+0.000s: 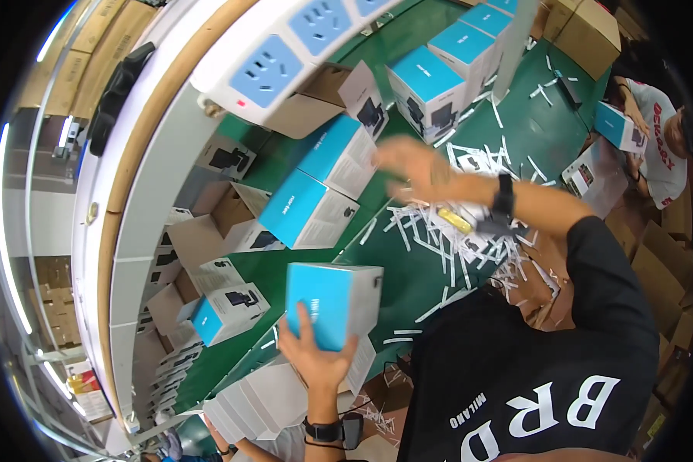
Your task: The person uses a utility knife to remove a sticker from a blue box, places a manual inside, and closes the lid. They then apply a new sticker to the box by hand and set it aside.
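Note:
My left hand (316, 358) grips a blue-and-white carton (354, 308) at the table's near edge, fingers spread across its blue face and thumb at the side. My right hand (416, 165), blurred by motion, is raised over the table with fingers and thumb apart; I see nothing in it. Just left of that hand, two matching closed cartons (308, 208) stand end to end. Beneath my right forearm lies a heap of white paper strips (458, 254) with a yellow tool (455, 221) on it, its kind unclear.
More closed cartons (439, 85) stand in a row at the far side. Opened cartons (208, 231) sit at the left, under a shelf with a white power strip (285, 61). A co-worker (658, 138) at the right holds a similar carton. White flattened boxes (266, 396) are stacked near my left wrist.

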`<state>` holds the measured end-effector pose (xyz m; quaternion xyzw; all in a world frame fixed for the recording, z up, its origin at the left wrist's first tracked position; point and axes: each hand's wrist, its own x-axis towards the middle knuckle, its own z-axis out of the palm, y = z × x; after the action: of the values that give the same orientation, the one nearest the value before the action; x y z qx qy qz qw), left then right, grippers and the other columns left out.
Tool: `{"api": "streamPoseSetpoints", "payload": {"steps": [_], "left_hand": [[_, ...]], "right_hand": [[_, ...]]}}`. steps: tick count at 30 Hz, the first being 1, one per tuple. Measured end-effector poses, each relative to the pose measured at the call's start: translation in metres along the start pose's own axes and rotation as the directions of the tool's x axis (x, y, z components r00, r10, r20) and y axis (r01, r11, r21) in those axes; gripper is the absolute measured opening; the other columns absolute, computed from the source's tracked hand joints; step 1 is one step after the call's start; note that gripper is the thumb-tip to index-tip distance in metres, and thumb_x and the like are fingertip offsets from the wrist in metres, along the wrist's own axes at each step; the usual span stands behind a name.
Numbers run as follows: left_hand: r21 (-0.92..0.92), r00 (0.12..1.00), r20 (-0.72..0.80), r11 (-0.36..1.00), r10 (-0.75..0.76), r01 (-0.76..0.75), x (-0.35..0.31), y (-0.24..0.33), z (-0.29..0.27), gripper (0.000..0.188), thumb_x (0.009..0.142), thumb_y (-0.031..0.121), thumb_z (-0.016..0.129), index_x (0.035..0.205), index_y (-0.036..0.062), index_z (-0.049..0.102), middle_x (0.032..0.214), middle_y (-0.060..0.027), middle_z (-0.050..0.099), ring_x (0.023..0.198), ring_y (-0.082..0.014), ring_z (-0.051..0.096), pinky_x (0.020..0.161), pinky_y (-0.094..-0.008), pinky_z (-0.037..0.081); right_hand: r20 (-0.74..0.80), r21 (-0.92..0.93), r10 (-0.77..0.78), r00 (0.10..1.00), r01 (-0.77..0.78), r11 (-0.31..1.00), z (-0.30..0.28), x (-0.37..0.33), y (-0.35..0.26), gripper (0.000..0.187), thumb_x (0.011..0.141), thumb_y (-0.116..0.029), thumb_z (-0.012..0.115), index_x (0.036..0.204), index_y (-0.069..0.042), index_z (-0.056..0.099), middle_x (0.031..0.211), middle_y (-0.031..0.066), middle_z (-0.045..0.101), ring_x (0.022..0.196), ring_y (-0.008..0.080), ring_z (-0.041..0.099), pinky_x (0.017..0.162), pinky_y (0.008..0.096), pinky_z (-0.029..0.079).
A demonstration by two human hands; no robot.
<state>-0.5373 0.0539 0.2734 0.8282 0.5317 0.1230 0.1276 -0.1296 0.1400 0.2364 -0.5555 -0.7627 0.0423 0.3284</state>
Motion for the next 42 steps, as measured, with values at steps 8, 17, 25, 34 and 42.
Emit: {"api": "streamPoseSetpoints", "payload": {"steps": [8,17,25,34,42], "left_hand": [[-0.325,0.622,-0.518,0.808,-0.587,0.492,0.071,-0.064,0.002,0.098,0.05,0.029,0.093,0.142,0.0209,0.062,0.148,-0.0233,0.046,0.134,-0.0482,0.041,0.112,-0.0594,0.033],[-0.345,0.57,-0.537,0.778,-0.622,0.525,0.152,-0.072,0.076,0.082,0.053,0.034,0.093,0.128,0.0237,0.064,0.148,-0.0267,0.044,0.135,-0.0486,0.039,0.11,-0.0638,0.032],[-0.117,0.724,-0.379,0.806,-0.576,0.581,0.142,-0.1,0.104,0.099,0.07,0.04,0.089,0.155,0.0178,0.043,0.159,-0.0345,0.03,0.147,-0.0536,0.026,0.118,-0.0648,0.023],[-0.865,1.0,0.001,0.502,0.026,-0.012,-0.014,0.091,0.202,0.096,0.08,0.039,0.085,0.152,-0.0021,0.039,0.159,-0.0301,0.033,0.145,-0.0423,0.035,0.119,-0.0519,0.031],[-0.633,0.943,0.215,0.699,-0.254,0.333,-0.092,0.026,0.147,0.054,0.088,0.021,0.083,0.127,-0.0079,0.058,0.123,-0.0159,0.062,0.104,-0.0232,0.064,0.086,-0.0377,0.055]], "right_hand": [[0.193,-0.624,0.583,0.789,-0.36,0.694,-0.063,0.213,0.111,0.067,0.082,-0.023,0.076,0.142,-0.005,0.053,0.132,0.0213,0.061,0.118,0.0369,0.06,0.106,0.0412,0.048],[-0.159,-0.547,0.24,0.958,-0.287,0.786,-0.108,0.226,0.138,0.041,0.089,-0.019,0.076,0.123,-0.002,0.063,0.109,0.0112,0.07,0.099,0.0249,0.066,0.089,0.0361,0.054],[-0.743,0.246,0.095,0.662,0.139,0.959,-0.12,0.117,-0.013,0.014,0.089,-0.013,0.079,0.098,-0.004,0.073,0.08,0.0105,0.074,0.06,0.0243,0.066,0.062,0.0284,0.054],[-0.365,0.352,0.127,0.922,0.01,0.936,0.041,-0.102,-0.163,0.01,0.088,-0.009,0.078,0.095,-0.008,0.071,0.094,0.0079,0.074,0.075,0.0231,0.073,0.062,0.0297,0.057],[-0.369,0.521,0.304,0.878,-0.075,0.85,-0.01,-0.16,-0.106,0.017,0.093,-0.021,0.074,0.099,-0.005,0.073,0.084,0.0096,0.072,0.068,0.0257,0.068,0.059,0.0357,0.053]]}}
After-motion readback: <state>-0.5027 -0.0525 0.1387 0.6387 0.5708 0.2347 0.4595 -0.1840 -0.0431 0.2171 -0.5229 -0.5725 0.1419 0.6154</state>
